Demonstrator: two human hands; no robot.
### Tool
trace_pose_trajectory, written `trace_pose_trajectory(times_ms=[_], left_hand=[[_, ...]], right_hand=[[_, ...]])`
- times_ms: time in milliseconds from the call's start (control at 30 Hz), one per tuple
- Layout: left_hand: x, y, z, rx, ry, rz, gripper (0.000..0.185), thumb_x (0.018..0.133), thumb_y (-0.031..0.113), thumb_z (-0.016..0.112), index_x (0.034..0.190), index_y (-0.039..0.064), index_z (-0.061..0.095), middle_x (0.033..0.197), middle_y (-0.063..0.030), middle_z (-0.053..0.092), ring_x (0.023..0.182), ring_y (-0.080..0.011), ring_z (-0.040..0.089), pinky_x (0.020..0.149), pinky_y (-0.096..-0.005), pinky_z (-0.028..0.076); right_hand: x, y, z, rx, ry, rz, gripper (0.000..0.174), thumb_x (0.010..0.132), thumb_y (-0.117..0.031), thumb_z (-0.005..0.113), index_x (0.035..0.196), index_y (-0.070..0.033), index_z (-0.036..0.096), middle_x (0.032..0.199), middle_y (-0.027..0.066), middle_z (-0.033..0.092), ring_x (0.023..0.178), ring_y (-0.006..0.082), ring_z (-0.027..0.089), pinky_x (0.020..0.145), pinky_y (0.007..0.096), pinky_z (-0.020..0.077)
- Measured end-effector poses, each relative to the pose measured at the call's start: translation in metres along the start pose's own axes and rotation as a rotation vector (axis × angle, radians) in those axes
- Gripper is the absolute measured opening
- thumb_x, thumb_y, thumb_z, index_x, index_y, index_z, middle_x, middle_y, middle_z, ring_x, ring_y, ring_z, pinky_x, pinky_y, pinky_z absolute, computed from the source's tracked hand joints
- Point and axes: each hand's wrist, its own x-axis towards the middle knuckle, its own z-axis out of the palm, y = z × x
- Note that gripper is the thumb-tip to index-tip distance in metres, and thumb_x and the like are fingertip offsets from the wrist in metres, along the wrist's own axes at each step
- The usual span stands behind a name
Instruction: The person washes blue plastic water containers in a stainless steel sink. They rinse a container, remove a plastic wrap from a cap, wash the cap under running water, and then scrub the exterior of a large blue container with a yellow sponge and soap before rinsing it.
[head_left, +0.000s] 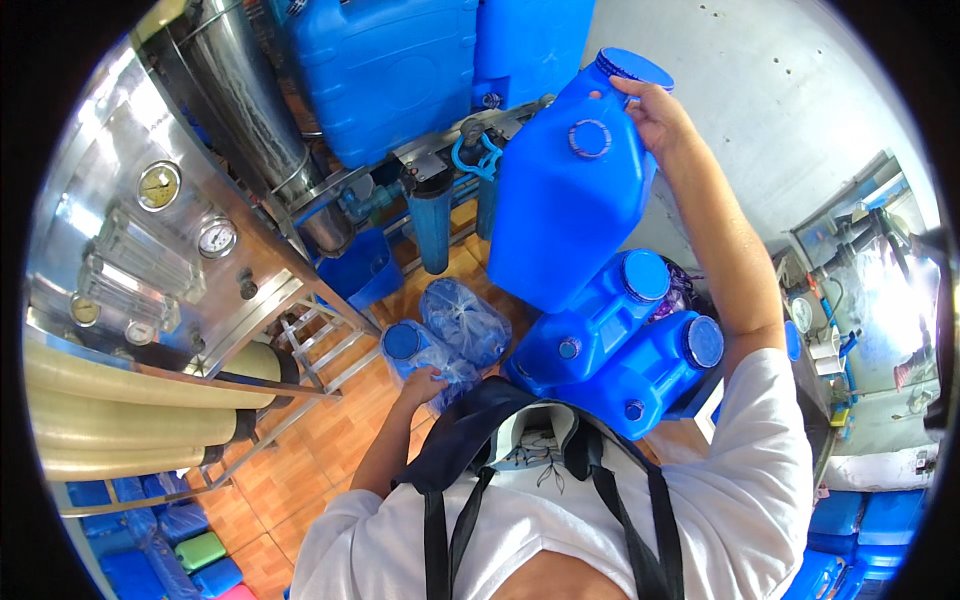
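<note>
My right hand (656, 116) is raised to the upper part of a large blue plastic water jug (566, 202), its fingers around the handle area beneath the wide ribbed cap (636, 67). A smaller cap (590, 139) sits on that jug's shoulder. Low on the left, my left hand (424, 385) touches a blue-capped jug in clear plastic wrap (403, 342); whether its fingers grip the jug or the wrap, I cannot tell. Another wrapped container (461, 319) stands beside it. Two more blue jugs (600, 315) (645, 371) are below the raised one, close to my body.
A steel panel with pressure gauges (158, 186) and a metal ladder (322, 337) are at left. Filter housings (429, 225), a blue bin (364, 270) and large blue tanks (390, 67) lie ahead. More containers (127, 570) are on the tiled floor at lower left.
</note>
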Motion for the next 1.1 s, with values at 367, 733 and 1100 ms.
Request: trace_pose_trajectory(times_ms=[367, 733, 1100], left_hand=[[-0.041, 0.146, -0.06, -1.043, 0.251, 0.372, 0.074, 0.091, 0.051, 0.058, 0.147, 0.009, 0.034, 0.141, -0.0073, 0.044, 0.121, -0.0249, 0.048, 0.096, -0.0388, 0.04], [-0.021, 0.17, -0.131, -1.795, 0.029, 0.307, 0.085, 0.085, 0.074, 0.041, 0.143, 0.012, 0.04, 0.144, -0.0123, 0.043, 0.131, -0.0363, 0.042, 0.108, -0.0586, 0.028], [-0.025, 0.153, -0.123, -1.685, 0.234, 0.595, 0.068, 0.1, 0.057, 0.028, 0.152, 0.013, 0.022, 0.156, -0.008, 0.026, 0.14, -0.0275, 0.029, 0.115, -0.0455, 0.026]], right_hand=[[-0.006, 0.076, 0.025, 0.366, 0.017, -0.073, 0.016, 0.081, 0.002, 0.065, 0.091, 0.012, 0.058, 0.079, 0.0192, 0.058, 0.068, 0.0301, 0.059, 0.063, 0.0418, 0.0531], [-0.098, 0.209, 0.16, 0.381, -0.479, -0.346, 0.09, 0.066, 0.018, 0.056, 0.143, -0.008, 0.017, 0.133, 0.0118, 0.039, 0.122, 0.0253, 0.043, 0.091, 0.0356, 0.0458], [-0.145, 0.257, 0.185, 0.03, -0.93, -0.299, 0.111, 0.076, 0.006, 0.061, 0.143, 0.001, -0.028, 0.156, 0.0266, 0.004, 0.146, 0.0339, 0.01, 0.116, 0.0443, 0.0232]])
